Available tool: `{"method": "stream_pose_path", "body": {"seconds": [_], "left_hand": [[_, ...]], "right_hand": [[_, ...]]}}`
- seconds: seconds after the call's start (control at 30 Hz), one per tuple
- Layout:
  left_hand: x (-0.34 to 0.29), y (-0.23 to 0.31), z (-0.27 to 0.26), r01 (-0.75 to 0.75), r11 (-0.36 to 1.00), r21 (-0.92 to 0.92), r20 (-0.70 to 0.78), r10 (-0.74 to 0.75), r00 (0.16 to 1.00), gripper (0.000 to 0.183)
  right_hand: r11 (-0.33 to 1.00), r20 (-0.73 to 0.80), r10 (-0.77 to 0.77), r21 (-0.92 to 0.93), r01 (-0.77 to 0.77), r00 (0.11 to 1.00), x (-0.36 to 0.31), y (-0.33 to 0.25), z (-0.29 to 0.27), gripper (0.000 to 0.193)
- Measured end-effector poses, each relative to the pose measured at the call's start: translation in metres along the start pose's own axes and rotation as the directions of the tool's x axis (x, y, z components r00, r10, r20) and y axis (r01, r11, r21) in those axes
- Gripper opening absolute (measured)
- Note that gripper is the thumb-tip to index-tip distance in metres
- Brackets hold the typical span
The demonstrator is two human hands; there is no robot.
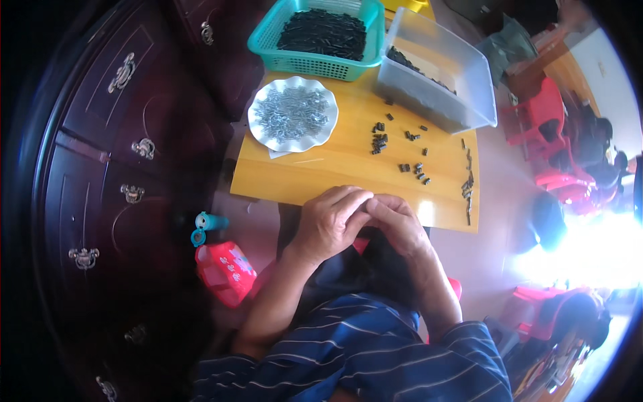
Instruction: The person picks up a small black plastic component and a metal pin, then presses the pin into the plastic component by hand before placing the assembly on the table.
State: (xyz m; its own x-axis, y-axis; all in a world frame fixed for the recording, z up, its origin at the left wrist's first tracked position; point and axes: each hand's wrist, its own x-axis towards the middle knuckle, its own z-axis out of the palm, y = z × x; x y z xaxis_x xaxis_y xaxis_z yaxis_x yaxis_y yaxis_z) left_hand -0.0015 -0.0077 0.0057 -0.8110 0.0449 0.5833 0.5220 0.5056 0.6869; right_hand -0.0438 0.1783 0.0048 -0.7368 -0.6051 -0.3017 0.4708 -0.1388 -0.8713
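Observation:
My left hand (333,220) and my right hand (396,221) meet at the near edge of the yellow table (315,179). Both are closed, fingertips pinched together; whatever lies between them is too small and hidden to name. Beyond my left hand stands a white scalloped plate (254,122) heaped with small silvery metal pieces (293,112). Short black pieces (380,142) lie in loose clusters past my right hand. Farther right, several slim dark pieces (468,184) form a rough line along the table's right side.
A green basket (321,65) full of black pieces and a clear plastic bin (435,100) with some dark pieces stand at the back. Dark drawers (100,167) rise on the left. A pink bag (226,271) and a teal bottle (213,221) are below; red chairs (546,114) stand right.

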Motion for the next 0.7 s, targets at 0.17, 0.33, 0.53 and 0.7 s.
{"method": "stream_pose_path", "body": {"seconds": [0.17,0.33,0.53,0.7], "left_hand": [[0.003,0.009,0.002,0.09,0.996,-0.015,-0.01,-0.09,0.996,0.043],[-0.006,0.0,-0.002,0.202,0.965,-0.164,-0.08,-0.217,0.973,0.032],[-0.008,-0.002,0.004,0.179,0.967,-0.183,-0.124,-0.203,0.971,0.014],[-0.009,-0.004,0.003,0.177,0.975,-0.135,-0.068,-0.188,0.98,0.014]], "right_hand": [[0.891,0.053,-0.048,-0.449,0.066,0.997,0.007,-0.031,-0.015,0.03],[0.305,0.111,-0.121,-0.942,0.143,0.986,0.035,-0.085,0.003,0.014],[0.023,0.05,-0.535,-0.997,0.074,0.843,0.13,-0.17,0.025,0.022],[-0.196,0.217,-0.809,-0.976,0.098,0.546,0.179,-0.185,0.023,0.041]]}}
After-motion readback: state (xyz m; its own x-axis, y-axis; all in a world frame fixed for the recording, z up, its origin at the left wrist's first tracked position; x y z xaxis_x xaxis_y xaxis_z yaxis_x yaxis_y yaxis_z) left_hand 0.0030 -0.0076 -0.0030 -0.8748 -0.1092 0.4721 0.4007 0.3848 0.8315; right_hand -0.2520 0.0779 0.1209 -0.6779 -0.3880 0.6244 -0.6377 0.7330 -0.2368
